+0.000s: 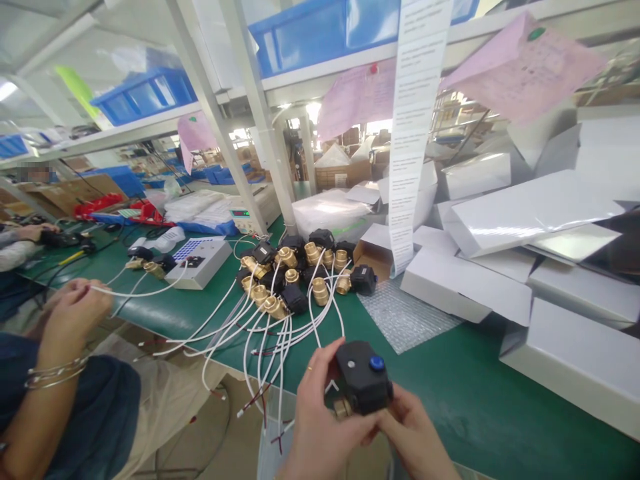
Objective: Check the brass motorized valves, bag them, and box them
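Between my two hands, at the near edge of the green bench, is a motorized ball valve with a black actuator housing and a blue knob on top. My left hand grips its left side, thumb in front and fingers behind. From the right, my right hand closes on the lower part of the same valve. Most of its brass body is hidden by my fingers. Beyond my hands lies a pile of similar brass valves with black housings, their white cables hanging over the bench edge.
To the left, a co-worker's hands hold a white cable near a grey test box. White cartons are heaped on the right, beside bubble wrap. A paper strip hangs from the shelf above the green bench.
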{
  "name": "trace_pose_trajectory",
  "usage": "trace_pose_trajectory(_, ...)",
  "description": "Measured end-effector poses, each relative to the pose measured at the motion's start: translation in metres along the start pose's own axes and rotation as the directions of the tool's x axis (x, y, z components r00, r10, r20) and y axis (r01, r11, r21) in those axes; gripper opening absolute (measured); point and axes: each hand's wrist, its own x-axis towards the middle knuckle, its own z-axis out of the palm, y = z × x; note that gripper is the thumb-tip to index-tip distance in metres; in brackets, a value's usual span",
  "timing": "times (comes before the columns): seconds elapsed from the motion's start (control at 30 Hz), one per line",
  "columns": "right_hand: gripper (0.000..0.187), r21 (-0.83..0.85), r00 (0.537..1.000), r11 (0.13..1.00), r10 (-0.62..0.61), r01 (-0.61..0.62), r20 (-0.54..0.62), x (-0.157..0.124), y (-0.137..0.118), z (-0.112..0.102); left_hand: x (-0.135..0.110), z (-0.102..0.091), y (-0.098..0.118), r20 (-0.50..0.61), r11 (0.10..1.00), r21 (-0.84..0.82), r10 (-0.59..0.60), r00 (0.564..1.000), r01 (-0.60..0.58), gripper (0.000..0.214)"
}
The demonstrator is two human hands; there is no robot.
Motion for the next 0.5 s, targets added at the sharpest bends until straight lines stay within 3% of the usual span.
trace_pose_trajectory(0.07, 0.047, 0.034, 0.999, 0.999, 0.019, -0.021, 0.04, 0.001, -0.001, 0.001, 0.007, 0.003, 0.005, -0.007, 0.965, -0.156, -0.213, 0.977, 0.209, 0.075)
trace_pose_trajectory(0.13, 0.044, 0.055, 0.999, 0.998, 0.017, -0.019, 0.031, 0.002, 0.001, 0.0, 0.015, 0.007, 0.006, -0.008, 0.923, -0.261, -0.295, 0.956, 0.283, 0.078)
trace_pose_trajectory(0.33, 0.048, 0.072, 0.998, 0.997, 0.045, -0.041, -0.052, 0.003, -0.002, 0.009, 0.029, 0.011, 0.0, 0.035, 0.88, -0.356, -0.325, 0.945, 0.316, 0.088)
trace_pose_trajectory(0.5, 0.053, 0.077, 0.992, 0.995, 0.07, -0.062, -0.101, 0.002, -0.011, 0.019, 0.029, 0.006, -0.005, 0.014, 0.905, -0.321, -0.289, 0.957, 0.278, 0.069)
